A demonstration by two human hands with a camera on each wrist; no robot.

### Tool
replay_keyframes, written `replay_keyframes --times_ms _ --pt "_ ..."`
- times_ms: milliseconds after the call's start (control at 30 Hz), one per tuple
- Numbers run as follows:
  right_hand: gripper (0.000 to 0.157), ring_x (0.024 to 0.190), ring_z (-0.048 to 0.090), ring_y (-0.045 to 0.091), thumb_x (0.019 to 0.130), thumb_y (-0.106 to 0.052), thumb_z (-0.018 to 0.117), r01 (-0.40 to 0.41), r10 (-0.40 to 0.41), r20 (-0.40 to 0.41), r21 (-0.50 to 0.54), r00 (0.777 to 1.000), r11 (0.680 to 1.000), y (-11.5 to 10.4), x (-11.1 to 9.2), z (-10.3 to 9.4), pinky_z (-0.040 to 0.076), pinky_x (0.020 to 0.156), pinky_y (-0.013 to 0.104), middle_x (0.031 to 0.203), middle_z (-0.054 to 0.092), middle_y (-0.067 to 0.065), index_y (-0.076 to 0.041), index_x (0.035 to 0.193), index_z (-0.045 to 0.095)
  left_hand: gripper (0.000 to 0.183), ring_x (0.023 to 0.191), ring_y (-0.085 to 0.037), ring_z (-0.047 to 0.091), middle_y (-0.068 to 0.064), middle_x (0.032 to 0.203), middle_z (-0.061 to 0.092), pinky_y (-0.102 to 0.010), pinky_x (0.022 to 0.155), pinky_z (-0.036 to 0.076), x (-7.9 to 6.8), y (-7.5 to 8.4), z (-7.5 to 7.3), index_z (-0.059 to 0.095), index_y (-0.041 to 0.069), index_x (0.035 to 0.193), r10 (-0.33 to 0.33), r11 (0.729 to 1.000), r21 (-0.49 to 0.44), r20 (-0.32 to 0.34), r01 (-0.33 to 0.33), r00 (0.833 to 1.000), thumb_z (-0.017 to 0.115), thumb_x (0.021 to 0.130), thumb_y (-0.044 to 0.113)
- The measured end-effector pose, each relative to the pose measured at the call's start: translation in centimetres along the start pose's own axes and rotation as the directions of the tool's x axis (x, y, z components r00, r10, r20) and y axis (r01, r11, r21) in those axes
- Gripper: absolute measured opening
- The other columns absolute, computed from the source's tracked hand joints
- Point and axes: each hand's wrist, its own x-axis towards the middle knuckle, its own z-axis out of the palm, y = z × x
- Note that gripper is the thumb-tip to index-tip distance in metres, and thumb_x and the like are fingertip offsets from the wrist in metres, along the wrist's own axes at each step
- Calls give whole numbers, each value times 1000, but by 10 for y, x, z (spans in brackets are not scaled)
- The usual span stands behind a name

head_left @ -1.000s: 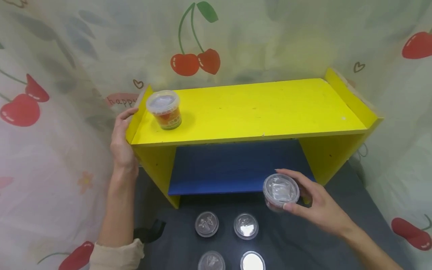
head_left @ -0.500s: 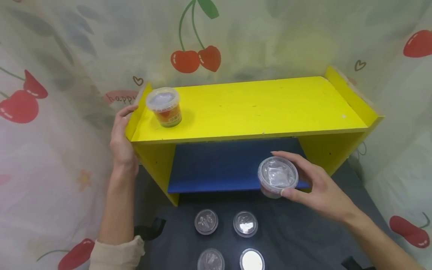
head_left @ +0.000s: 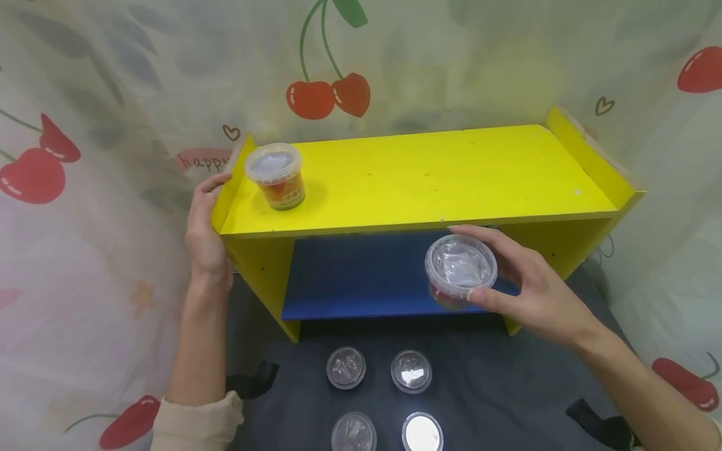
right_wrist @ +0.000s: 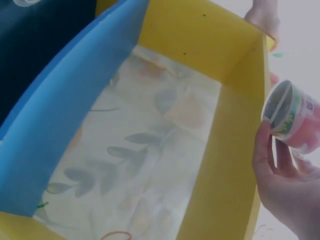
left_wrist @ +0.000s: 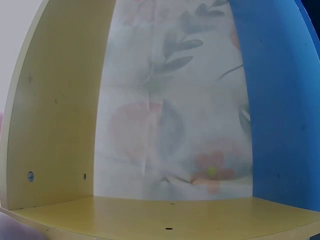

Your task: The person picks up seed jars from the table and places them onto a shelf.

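My right hand [head_left: 536, 294] holds a small clear plastic cup with a lid [head_left: 460, 266], thumb and fingers at its rim, in front of the yellow shelf's [head_left: 429, 181] lower opening. In the right wrist view the same cup [right_wrist: 302, 117] shows a pink and green printed label. My left hand [head_left: 207, 235] grips the left side panel of the shelf, fingertips at its top edge; its thumb is hidden. Another lidded cup [head_left: 276, 178], with an orange label, stands upright on the top board at the left end.
Several lidded cups, among them one near cup [head_left: 346, 368] and another [head_left: 411, 371], stand on the dark cloth [head_left: 496, 388] before the shelf. A blue board [head_left: 361, 275] forms the lower level. Cherry-print curtain [head_left: 451, 69] hangs behind and at both sides.
My right hand has raised the cup and shifted it slightly left, from below the blue board's front edge to in front of that board. The left hand keeps its place on the shelf.
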Motion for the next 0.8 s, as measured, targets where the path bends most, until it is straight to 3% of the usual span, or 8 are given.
replay_keyframes --times_ms 500,800 --pt "68 113 56 20 86 2 69 66 -66 10 38 998 997 -19 25 -6 46 97 20 132 56 5 -17 148 46 38 103 -25 53 -13 129 50 -28 86 46 -2 1 0 52 13 132 -7 1000 25 -1 7 1000 29 104 25" --pt "64 120 50 22 91 0 64 27 -26 -20 25 999 999 -31 39 -14 43 99 18 138 51 2 -18 149 45 37 95 -23 54 -12 127 51 -27 82 46 -3 -1 1 53 14 131 -8 999 33 0 8 1000 30 104 25"
